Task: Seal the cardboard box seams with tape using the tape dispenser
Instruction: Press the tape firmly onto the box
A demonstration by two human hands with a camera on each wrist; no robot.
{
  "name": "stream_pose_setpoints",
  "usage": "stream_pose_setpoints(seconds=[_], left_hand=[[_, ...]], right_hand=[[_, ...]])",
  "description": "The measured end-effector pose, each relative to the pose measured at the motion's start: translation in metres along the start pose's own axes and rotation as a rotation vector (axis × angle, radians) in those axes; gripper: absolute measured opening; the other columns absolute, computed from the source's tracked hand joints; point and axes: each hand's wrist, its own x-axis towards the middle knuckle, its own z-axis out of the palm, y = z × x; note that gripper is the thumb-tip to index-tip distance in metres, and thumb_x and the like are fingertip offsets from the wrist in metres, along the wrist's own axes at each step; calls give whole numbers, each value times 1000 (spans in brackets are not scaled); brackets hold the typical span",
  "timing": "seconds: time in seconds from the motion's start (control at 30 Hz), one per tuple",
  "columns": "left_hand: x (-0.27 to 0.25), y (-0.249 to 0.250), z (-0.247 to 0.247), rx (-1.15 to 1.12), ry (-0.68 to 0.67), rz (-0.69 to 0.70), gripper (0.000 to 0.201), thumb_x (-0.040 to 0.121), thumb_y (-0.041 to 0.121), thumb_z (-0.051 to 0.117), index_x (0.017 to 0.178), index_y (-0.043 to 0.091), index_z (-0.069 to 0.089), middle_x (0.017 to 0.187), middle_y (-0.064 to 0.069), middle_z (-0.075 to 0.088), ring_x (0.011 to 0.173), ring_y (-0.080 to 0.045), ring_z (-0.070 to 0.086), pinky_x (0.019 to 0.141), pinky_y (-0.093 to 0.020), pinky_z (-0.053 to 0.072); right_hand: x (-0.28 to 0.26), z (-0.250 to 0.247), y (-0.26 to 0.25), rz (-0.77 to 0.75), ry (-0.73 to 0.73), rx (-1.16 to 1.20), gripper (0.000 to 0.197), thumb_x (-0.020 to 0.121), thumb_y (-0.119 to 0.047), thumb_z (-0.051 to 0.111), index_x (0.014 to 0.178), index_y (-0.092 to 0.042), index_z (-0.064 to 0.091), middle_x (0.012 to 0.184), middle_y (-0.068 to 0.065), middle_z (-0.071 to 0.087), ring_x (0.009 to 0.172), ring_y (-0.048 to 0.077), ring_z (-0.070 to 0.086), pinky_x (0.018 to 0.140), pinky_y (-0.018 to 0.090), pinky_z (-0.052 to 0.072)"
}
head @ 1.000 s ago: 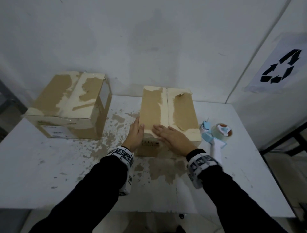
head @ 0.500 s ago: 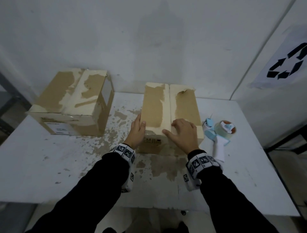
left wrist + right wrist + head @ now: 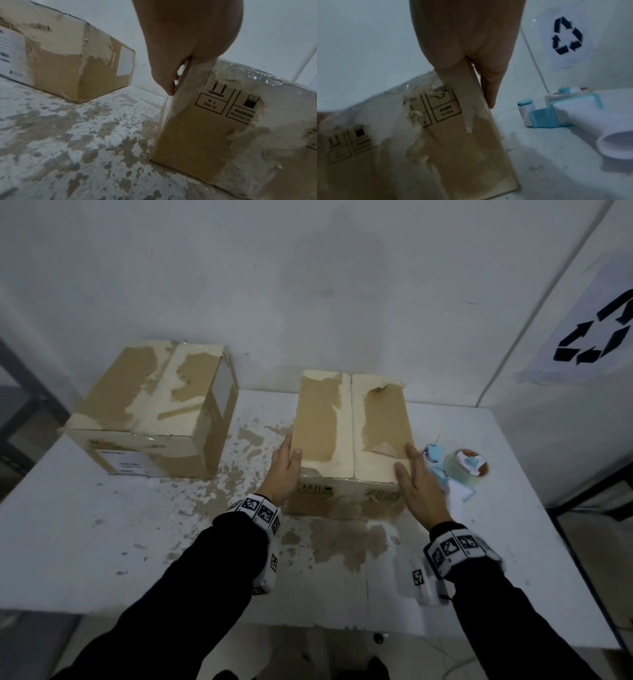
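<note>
A worn cardboard box (image 3: 349,433) stands mid-table, its top flaps closed along a centre seam (image 3: 352,422). My left hand (image 3: 284,470) lies flat against the box's left side at the near corner, thumb on the top edge. My right hand (image 3: 418,484) presses the right side at the near corner with straight fingers, thumb on top. The left wrist view shows the fingers (image 3: 164,75) running down the box (image 3: 205,128) side. In the right wrist view the fingers (image 3: 489,88) lie along the box (image 3: 436,148) edge. The blue-and-white tape dispenser (image 3: 459,474) lies just right of the box, untouched.
A second, larger cardboard box (image 3: 154,412) sits at the back left of the stained white table (image 3: 102,525). A wall stands close behind. A recycling sign (image 3: 596,340) hangs on the right wall. The dispenser's handle (image 3: 616,142) points toward me.
My right hand slid from the top of the box near the seam to its right near corner. The left hand stayed at the left corner.
</note>
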Motion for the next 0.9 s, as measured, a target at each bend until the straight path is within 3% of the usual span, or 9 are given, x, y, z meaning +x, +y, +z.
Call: stream_pose_setpoints(seconds=[0.07, 0.13, 0.23, 0.4, 0.53, 0.6, 0.73, 0.9], left_hand=[[1, -2, -1, 13, -1, 16, 55, 99, 45, 23, 149, 26, 11, 155, 1, 22, 142, -17, 20, 118, -42, 20], [0, 0, -2, 35, 14, 25, 55, 100, 43, 24, 150, 24, 12, 155, 3, 23, 142, -17, 21, 118, -39, 20], [-3, 4, -5, 92, 49, 45, 53, 101, 37, 26, 150, 19, 14, 154, 1, 26, 141, -16, 26, 113, -28, 22], [-1, 3, -27, 188, 191, 76, 50, 100, 37, 32, 144, 14, 32, 144, -4, 44, 130, -21, 43, 103, -30, 37], [2, -4, -57, 371, 334, 121, 43, 99, 32, 38, 135, 10, 45, 138, -12, 43, 125, -27, 46, 100, -35, 40], [1, -7, -67, 464, 286, 145, 42, 99, 30, 38, 137, 12, 45, 144, -8, 38, 131, -25, 39, 104, -35, 35], [6, -21, -82, 644, 106, 133, 50, 101, 30, 33, 148, 21, 21, 158, 1, 14, 141, -19, 26, 110, -35, 30], [20, -17, -85, 698, 51, 111, 52, 101, 27, 33, 150, 19, 15, 159, 0, 8, 143, -19, 22, 111, -35, 30]], right_hand=[[1, -4, -3, 26, -21, 29, 62, 98, -40, 44, 151, -17, 22, 153, 8, 33, 138, 27, 35, 107, 30, 30], [2, -10, -3, 55, -99, 60, 83, 86, -46, 63, 152, -20, 19, 151, 5, 34, 136, 24, 37, 107, 33, 33], [6, -13, 0, 36, -167, 23, 105, 72, -38, 81, 153, -23, 14, 153, 5, 31, 136, 24, 35, 109, 33, 32], [27, 8, -12, -29, -185, -29, 107, 73, -33, 82, 153, -19, 12, 154, 9, 30, 139, 24, 32, 110, 29, 27], [50, 35, -33, -50, -208, -92, 104, 76, -41, 77, 153, -20, 11, 159, 14, 18, 145, 29, 20, 117, 40, 23], [60, 42, -44, -50, -186, -153, 98, 80, -40, 74, 153, -20, 13, 160, 17, 10, 146, 31, 16, 115, 38, 22], [72, 42, -56, -59, -189, -224, 92, 84, -37, 71, 154, -19, 12, 160, 20, 4, 146, 33, 17, 114, 38, 24], [83, 42, -60, -52, -209, -330, 89, 88, -40, 64, 154, -21, 7, 159, 23, 3, 138, 42, 31, 107, 43, 34]])
